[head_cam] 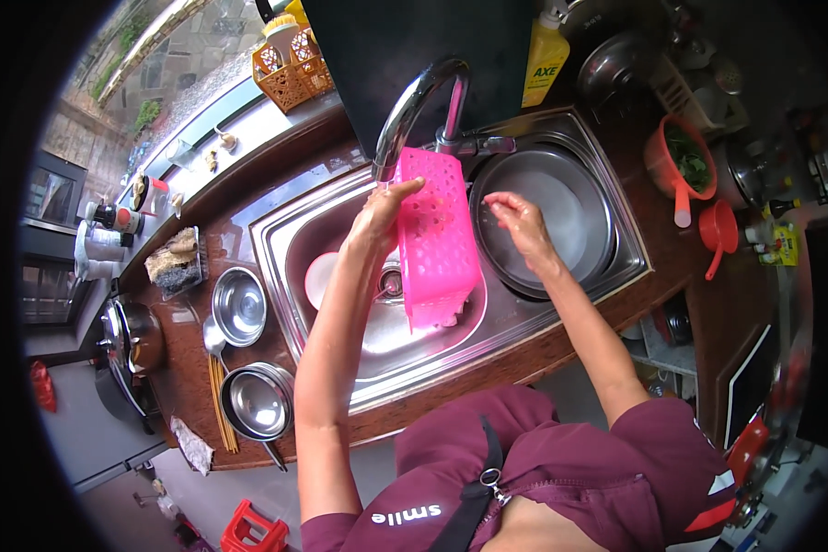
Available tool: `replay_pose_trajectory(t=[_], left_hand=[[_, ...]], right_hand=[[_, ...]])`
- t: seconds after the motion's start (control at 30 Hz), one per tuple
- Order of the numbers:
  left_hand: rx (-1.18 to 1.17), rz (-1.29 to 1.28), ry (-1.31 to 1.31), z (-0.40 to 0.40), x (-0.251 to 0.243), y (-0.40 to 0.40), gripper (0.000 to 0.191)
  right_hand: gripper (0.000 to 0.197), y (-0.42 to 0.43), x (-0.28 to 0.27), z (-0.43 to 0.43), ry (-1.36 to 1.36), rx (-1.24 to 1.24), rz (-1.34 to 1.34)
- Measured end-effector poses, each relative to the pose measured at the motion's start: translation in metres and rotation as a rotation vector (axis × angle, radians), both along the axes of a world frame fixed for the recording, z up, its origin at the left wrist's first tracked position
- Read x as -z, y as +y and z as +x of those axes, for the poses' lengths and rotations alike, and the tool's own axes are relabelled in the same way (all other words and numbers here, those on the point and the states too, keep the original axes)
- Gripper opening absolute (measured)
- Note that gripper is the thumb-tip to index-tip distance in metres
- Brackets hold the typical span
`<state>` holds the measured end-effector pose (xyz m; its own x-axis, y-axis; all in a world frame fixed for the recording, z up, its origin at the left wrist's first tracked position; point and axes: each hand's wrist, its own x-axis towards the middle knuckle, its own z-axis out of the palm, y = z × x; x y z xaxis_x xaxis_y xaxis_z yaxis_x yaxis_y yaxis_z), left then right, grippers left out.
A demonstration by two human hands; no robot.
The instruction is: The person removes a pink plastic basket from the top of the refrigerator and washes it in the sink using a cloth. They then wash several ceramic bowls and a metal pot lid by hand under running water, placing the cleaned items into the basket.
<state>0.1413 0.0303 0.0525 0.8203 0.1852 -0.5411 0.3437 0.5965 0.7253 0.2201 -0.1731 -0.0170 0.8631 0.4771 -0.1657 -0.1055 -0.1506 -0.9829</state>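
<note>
My left hand (379, 214) grips the edge of a pink perforated plastic basket (441, 234), its thumb lying over the holed face. The basket is tipped on its side over the steel sink (379, 348), beneath the mouth of the curved chrome faucet (414, 96). Nothing is in my right hand (521, 224), whose fingers are slightly bent. It hovers to the right of the basket, above the rim of a large round metal basin (566, 207). A white dish with a red rim (321, 279) lies in the sink, partly hidden behind my left forearm.
Steel bowls (238, 307), stacked pans (255, 403) and chopsticks (222, 407) occupy the left counter. A yellow AXE bottle (545, 58) stands behind the sink. To the right are a red colander with leafy greens (686, 159) and a red ladle (717, 228).
</note>
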Motion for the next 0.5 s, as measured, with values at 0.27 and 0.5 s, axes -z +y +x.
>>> replay_pose_trajectory(t=[0.27, 0.5], left_hand=[[-0.080, 0.158, -0.026, 0.011, 0.051, 0.014, 0.017], [-0.173, 0.172, -0.045, -0.014, 0.006, 0.003, 0.015]], right_hand=[[0.039, 0.015, -0.004, 0.062, -0.235, 0.205, -0.238], [0.029, 0.031, 0.022, 0.112, -0.673, 0.186, -0.448]])
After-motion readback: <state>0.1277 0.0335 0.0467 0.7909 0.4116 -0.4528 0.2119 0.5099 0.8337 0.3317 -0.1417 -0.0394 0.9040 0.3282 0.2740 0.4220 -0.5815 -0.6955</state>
